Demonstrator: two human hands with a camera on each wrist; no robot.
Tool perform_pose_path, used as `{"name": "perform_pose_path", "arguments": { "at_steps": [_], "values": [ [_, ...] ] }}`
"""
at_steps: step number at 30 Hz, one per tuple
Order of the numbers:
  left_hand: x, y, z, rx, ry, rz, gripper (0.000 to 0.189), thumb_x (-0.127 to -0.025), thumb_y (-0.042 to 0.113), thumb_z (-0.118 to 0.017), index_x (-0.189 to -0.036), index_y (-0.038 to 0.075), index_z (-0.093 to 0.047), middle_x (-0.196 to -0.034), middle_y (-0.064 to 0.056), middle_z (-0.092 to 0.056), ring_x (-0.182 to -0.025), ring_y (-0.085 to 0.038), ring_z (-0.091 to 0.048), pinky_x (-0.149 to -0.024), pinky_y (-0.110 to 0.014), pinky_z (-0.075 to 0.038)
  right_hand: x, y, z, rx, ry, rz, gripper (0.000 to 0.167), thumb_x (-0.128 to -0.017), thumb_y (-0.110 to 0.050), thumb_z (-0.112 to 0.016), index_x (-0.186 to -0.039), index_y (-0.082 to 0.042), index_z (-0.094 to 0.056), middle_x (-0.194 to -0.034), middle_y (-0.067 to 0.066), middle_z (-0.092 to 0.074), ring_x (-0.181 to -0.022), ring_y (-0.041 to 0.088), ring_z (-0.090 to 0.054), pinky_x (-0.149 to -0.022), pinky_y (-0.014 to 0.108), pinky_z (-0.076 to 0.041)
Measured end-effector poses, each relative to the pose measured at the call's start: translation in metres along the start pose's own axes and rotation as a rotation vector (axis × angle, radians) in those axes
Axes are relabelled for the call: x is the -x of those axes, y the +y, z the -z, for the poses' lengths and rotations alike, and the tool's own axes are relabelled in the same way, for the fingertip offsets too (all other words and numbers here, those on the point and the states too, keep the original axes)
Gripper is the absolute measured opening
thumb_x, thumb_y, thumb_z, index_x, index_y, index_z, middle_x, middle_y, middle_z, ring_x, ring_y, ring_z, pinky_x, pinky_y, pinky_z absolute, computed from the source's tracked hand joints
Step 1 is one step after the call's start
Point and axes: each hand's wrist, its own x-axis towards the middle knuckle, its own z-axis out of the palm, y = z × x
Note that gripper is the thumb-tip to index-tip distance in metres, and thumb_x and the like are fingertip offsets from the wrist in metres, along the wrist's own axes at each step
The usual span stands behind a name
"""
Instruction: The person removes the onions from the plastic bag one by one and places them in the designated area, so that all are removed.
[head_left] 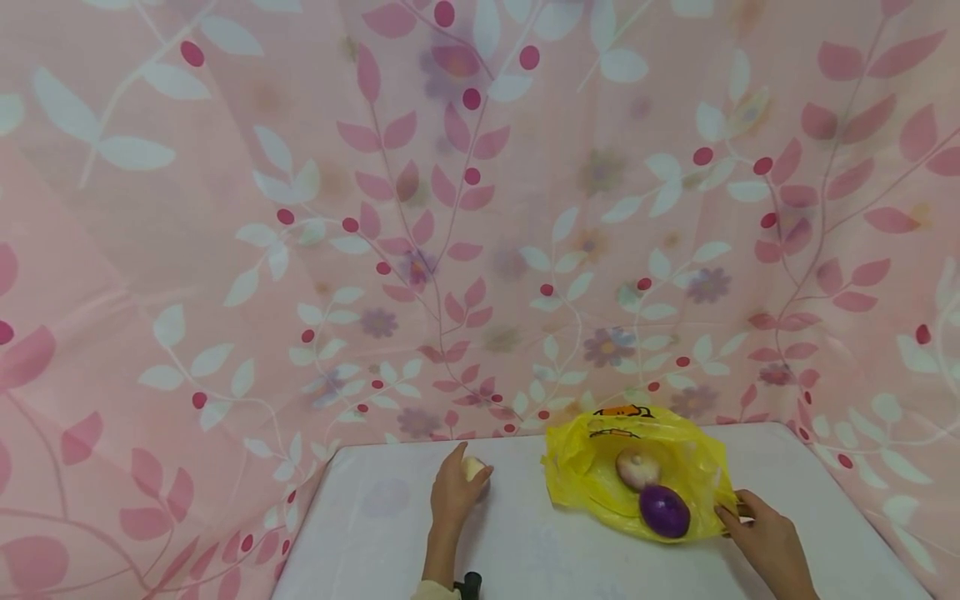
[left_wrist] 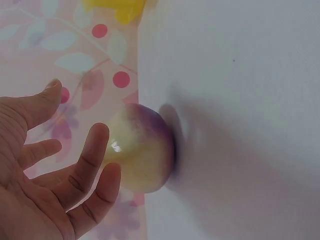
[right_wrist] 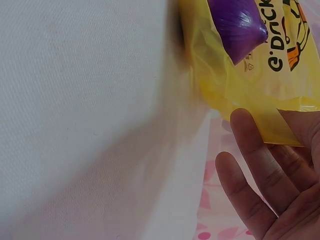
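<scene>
My left hand [head_left: 452, 492] is at a pale, round, turnip-like vegetable [left_wrist: 142, 150] with a purple patch, which sits on the table. In the left wrist view its thumb stands apart and its loosely bent fingers [left_wrist: 92, 160] are close to the vegetable; whether they touch is unclear. My right hand [head_left: 772, 537] pinches the right edge of a yellow plastic bag [head_left: 585, 479] between thumb and fingers. The bag lies with its mouth toward me. A purple onion [head_left: 664, 512] and a whitish garlic-like bulb [head_left: 637, 468] are in it. Black lettering shows on the bag in the right wrist view.
The white-covered table [head_left: 382, 500] ends at a pink curtain [head_left: 450, 250] printed with leaves and flowers, which hangs behind and at the sides. A small black object [head_left: 470, 585] is beside the left wrist.
</scene>
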Motion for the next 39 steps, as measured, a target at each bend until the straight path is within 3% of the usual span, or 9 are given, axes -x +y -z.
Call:
{"name": "perform_pose_path", "arguments": {
  "at_steps": [8,15,18,24,32,39],
  "values": [
    [0.002,0.011,-0.002,0.041,-0.018,-0.064,0.067,-0.08,0.036,-0.082,-0.136,0.008,-0.058,-0.134,-0.015,-0.059,-0.123,-0.036,-0.054,-0.097,-0.056,-0.043,0.0,0.001,-0.002,-0.005,0.013,0.003,0.041,-0.093,-0.028,-0.069,-0.111,0.007,-0.059,-0.096,0.026,-0.069,-0.068,0.023,-0.069,-0.059,0.039,-0.055],
    [0.004,0.019,-0.006,0.043,-0.09,-0.047,0.068,-0.079,0.038,-0.082,-0.137,0.013,-0.057,-0.135,-0.01,-0.059,-0.125,-0.032,-0.054,-0.1,-0.053,-0.042,0.002,0.0,-0.003,-0.008,0.032,0.027,0.037,-0.092,-0.025,-0.07,-0.11,0.006,-0.06,-0.094,0.024,-0.07,-0.067,0.022,-0.069,-0.056,0.036,-0.054],
    [0.005,0.024,-0.008,0.053,-0.107,-0.055,0.069,-0.079,0.04,-0.082,-0.137,0.014,-0.057,-0.132,-0.009,-0.061,-0.122,-0.03,-0.056,-0.1,-0.052,-0.043,0.002,-0.001,-0.002,-0.002,0.033,0.032,0.036,-0.092,-0.024,-0.069,-0.11,0.005,-0.06,-0.094,0.024,-0.07,-0.067,0.022,-0.07,-0.056,0.036,-0.054],
    [0.009,0.03,-0.015,0.032,-0.121,-0.131,0.071,-0.076,0.041,-0.084,-0.136,0.011,-0.058,-0.124,-0.009,-0.065,-0.112,-0.027,-0.061,-0.093,-0.047,-0.049,0.001,-0.001,-0.002,-0.004,0.017,0.018,0.039,-0.093,-0.027,-0.069,-0.111,0.006,-0.059,-0.096,0.026,-0.069,-0.068,0.023,-0.069,-0.058,0.038,-0.055],
    [0.017,0.042,-0.027,0.012,-0.191,-0.117,0.072,-0.076,0.047,-0.083,-0.137,0.017,-0.057,-0.123,-0.005,-0.064,-0.11,-0.024,-0.061,-0.09,-0.046,-0.051,0.001,-0.002,-0.003,-0.006,0.017,0.012,0.038,-0.093,-0.027,-0.069,-0.11,0.006,-0.06,-0.095,0.025,-0.07,-0.067,0.022,-0.069,-0.057,0.038,-0.054],
    [0.023,0.05,-0.038,0.026,-0.248,-0.177,0.071,-0.078,0.046,-0.081,-0.138,0.016,-0.056,-0.121,-0.005,-0.065,-0.106,-0.025,-0.062,-0.086,-0.044,-0.053,0.001,-0.002,-0.004,-0.016,0.01,0.006,0.04,-0.093,-0.027,-0.069,-0.111,0.006,-0.059,-0.096,0.025,-0.07,-0.067,0.021,-0.069,-0.057,0.037,-0.054]
  ]
}}
